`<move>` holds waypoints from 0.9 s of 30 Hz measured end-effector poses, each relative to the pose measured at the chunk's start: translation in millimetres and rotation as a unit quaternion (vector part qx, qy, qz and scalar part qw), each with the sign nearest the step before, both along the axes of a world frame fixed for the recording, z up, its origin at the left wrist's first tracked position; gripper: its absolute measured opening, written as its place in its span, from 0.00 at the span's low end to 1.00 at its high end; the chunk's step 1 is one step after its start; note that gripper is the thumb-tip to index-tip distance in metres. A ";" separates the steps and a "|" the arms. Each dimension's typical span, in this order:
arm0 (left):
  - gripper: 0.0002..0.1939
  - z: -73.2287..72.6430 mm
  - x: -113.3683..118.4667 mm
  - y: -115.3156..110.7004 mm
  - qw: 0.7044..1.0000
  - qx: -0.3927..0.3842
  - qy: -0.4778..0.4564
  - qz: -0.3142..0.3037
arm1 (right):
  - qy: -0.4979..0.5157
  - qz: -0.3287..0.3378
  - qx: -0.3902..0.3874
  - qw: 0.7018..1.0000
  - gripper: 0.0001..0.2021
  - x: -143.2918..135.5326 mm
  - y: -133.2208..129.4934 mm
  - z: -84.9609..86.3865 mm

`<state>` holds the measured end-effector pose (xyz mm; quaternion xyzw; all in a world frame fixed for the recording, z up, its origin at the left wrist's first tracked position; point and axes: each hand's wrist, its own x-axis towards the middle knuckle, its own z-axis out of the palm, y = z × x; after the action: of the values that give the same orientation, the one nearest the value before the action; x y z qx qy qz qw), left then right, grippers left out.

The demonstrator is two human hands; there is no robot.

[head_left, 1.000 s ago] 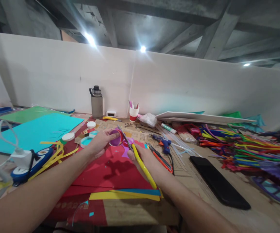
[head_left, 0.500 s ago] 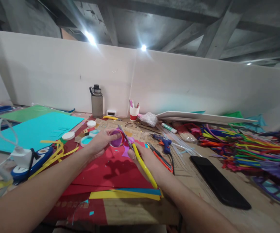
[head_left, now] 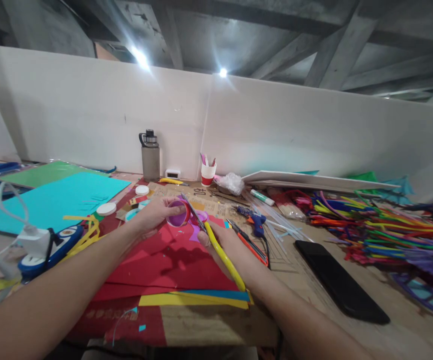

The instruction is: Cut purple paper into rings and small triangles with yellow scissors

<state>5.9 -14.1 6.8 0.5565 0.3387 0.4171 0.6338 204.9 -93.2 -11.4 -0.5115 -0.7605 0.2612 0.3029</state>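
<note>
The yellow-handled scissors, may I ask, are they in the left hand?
No, the right hand holds the yellow-handled scissors.

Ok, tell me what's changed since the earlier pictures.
The left hand and forearm have shifted slightly left, hiding more of the teal tub and yellow strips. Nothing was grasped or released: the left still holds the purple round piece, the right hand the yellow-handled scissors. The phone stayed put.

Looks like a craft workshop, judging by scissors (head_left: 223, 255), glue gun (head_left: 257, 225), pipe cleaners (head_left: 389, 231), red paper (head_left: 148, 270) and concrete beams (head_left: 342, 55) overhead.
</note>
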 end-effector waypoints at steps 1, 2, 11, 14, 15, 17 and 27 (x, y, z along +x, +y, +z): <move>0.09 -0.3 -0.1 0.2 1.000 -0.003 -0.003 0.001 | 0.000 -0.002 -0.007 1.000 0.20 -0.4 -0.6 1.6; 0.10 -0.7 0.1 0.2 1.000 -0.006 -0.011 0.005 | 0.000 -0.004 -0.013 1.000 0.21 -0.8 -1.2 3.1; 0.12 -0.4 6.2 -5.1 0.999 -0.006 -0.031 0.035 | -0.012 0.001 -0.008 1.000 0.21 -1.0 -3.6 9.8; 0.10 -0.9 4.3 -4.4 1.000 0.005 -0.004 0.021 | -0.016 0.006 -0.011 1.000 0.21 -0.1 -3.1 9.3; 0.10 -1.3 3.5 -3.8 1.000 0.009 0.001 0.016 | -0.016 0.006 -0.011 1.000 0.21 0.2 -2.8 8.7; 0.09 -1.6 2.1 -2.6 1.000 0.016 0.007 0.005 | -0.018 0.007 -0.009 1.000 0.21 0.9 -2.1 7.4; 0.11 0.8 -0.7 0.7 1.000 0.001 0.021 -0.009 | -0.015 0.015 -0.010 1.000 0.20 1.5 -2.2 7.3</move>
<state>5.1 -13.5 7.6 0.5690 0.3466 0.4000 0.6294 206.5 -95.3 -4.1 -0.5070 -0.7701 0.2656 0.2818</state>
